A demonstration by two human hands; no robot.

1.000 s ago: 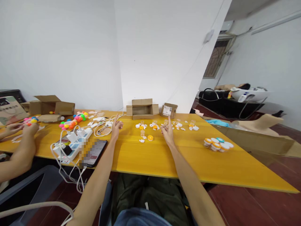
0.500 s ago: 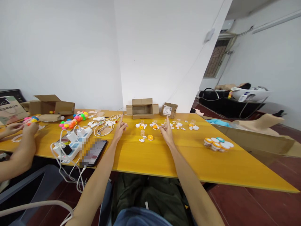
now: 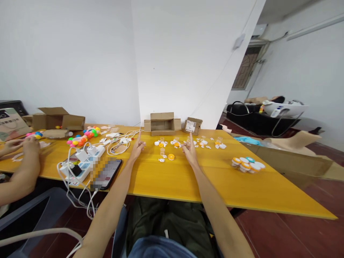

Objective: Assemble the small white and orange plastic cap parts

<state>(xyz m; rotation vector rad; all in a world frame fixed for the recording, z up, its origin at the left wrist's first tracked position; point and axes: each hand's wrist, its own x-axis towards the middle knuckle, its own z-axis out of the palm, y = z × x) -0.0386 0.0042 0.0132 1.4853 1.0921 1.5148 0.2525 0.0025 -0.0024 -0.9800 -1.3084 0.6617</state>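
Note:
My left hand (image 3: pixel 138 149) is held over the yellow table (image 3: pixel 166 182), index finger stretched out and thumb apart, with nothing in it. To its right is my right hand (image 3: pixel 190 151), likewise empty, its index finger pointing forward and the thumb out to the side. Between the two hands lie an orange round cap (image 3: pixel 171 157), a small clear cylinder (image 3: pixel 162 152) and spotted white pieces (image 3: pixel 161 160). Behind them are more small white and orange parts (image 3: pixel 176 144). Neither hand touches any of these parts.
An open cardboard box (image 3: pixel 162 126) and a smaller carton (image 3: pixel 192 126) stand at the back. Several lidded jars (image 3: pixel 247 165) are grouped at right. A power strip (image 3: pixel 87 165), phone (image 3: pixel 110 173) and white cables (image 3: pixel 120 141) lie left. Another person's hands (image 3: pixel 29 145) work beside colourful balls.
My hands hold nearly the same pose. The view has shifted very slightly. At far left, the other person's hands have moved a little.

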